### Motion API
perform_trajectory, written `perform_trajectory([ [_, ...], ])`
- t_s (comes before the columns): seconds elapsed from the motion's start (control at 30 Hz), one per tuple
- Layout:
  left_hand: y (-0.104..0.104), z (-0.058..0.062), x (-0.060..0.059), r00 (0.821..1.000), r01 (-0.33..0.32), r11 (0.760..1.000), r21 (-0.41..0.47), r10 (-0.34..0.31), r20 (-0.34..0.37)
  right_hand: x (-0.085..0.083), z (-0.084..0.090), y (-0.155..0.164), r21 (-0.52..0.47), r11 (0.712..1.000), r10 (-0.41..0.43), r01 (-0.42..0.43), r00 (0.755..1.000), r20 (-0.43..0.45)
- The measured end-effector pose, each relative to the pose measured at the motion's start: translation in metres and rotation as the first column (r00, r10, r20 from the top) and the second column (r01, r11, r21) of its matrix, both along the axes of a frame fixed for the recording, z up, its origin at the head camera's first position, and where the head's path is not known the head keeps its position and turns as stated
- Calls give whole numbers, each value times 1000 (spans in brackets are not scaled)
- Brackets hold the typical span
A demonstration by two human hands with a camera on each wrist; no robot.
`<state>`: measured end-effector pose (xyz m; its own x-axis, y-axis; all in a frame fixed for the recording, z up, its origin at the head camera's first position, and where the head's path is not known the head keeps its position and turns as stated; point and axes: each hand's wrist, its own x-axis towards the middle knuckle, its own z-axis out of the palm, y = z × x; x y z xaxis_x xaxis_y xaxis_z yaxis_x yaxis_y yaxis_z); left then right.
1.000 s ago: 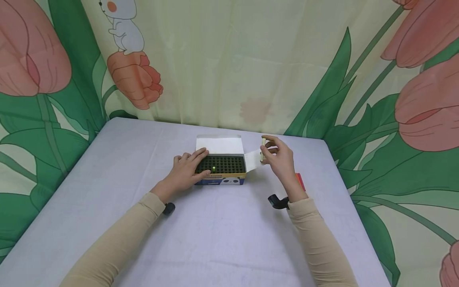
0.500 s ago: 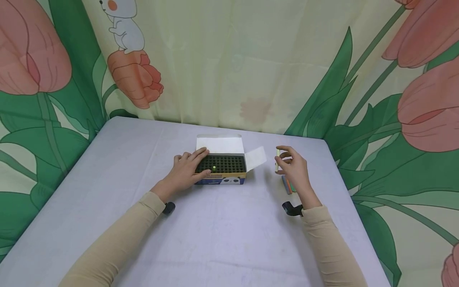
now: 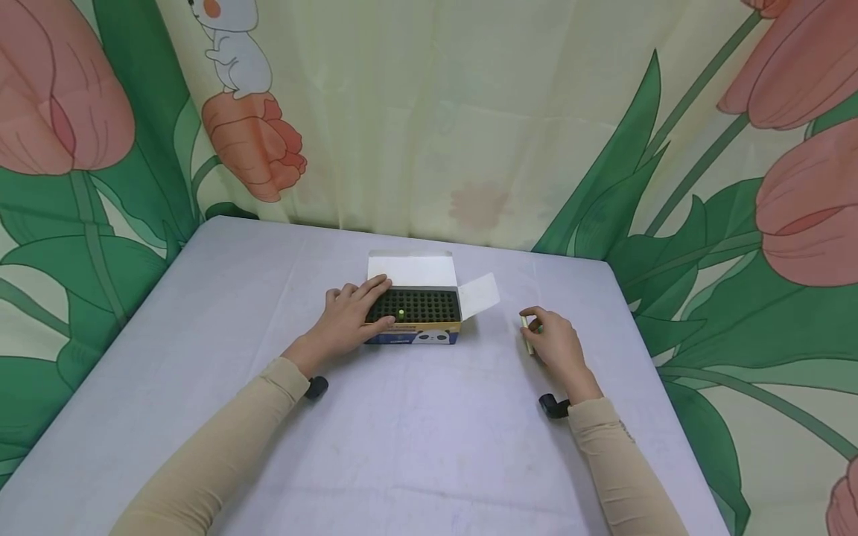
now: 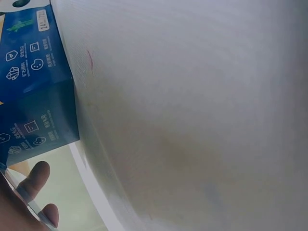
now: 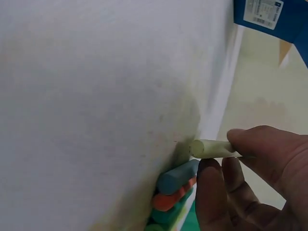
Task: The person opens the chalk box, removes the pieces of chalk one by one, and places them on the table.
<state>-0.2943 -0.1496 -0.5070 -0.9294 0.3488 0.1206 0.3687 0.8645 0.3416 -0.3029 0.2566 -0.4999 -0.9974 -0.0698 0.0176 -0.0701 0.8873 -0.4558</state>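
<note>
A blue chalk box [image 3: 409, 337] with a panda print lies on the white-covered table, its lid folded back. Inside is a dark insert [image 3: 432, 304] full of round holes, with one yellow-green chalk stick [image 3: 401, 314] upright near its front. My left hand [image 3: 338, 325] rests on the box's left end, fingers extended and thumb along the front edge. Well to the right of the box, my right hand [image 3: 558, 347] pinches a pale yellow chalk stick [image 5: 211, 149] between thumb and fingers. Beside those fingers lie blue [image 5: 177, 178], orange [image 5: 166, 201] and green chalk sticks [image 5: 166, 215], mostly hidden in the head view.
The box's white lid [image 3: 411, 268] stands behind it, and a white side flap [image 3: 479, 295] sticks out to the right. A curtain [image 3: 415, 134] printed with tulips and a rabbit hangs behind the table [image 3: 415, 447].
My right hand has moved right and then down toward the table, carrying the pale yellow chalk stick from beside the flap to the coloured chalk sticks. The left hand and box have stayed put.
</note>
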Motion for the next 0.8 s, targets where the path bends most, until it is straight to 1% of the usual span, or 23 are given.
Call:
perform_trajectory([
  [0.13,0,0,0,1000,1,1000,3,-1,4,0,-6,3,38,999,7,-8,999,34],
  [0.27,0,-1,0,1000,-2,1000,4,2,0,-1,-9,3,43,999,8,-10,999,44],
  [0.37,0,-1,0,1000,-3,1000,1,3,-2,-1,-8,2,41,999,5,-7,999,53],
  [0.57,-1,0,1,1000,-4,1000,0,4,-2,-3,-6,0,3,1000,19,-20,994,104],
  [0.8,1,3,2,1000,0,1000,7,0,4,-3,-5,2,23,999,20,-23,993,119],
])
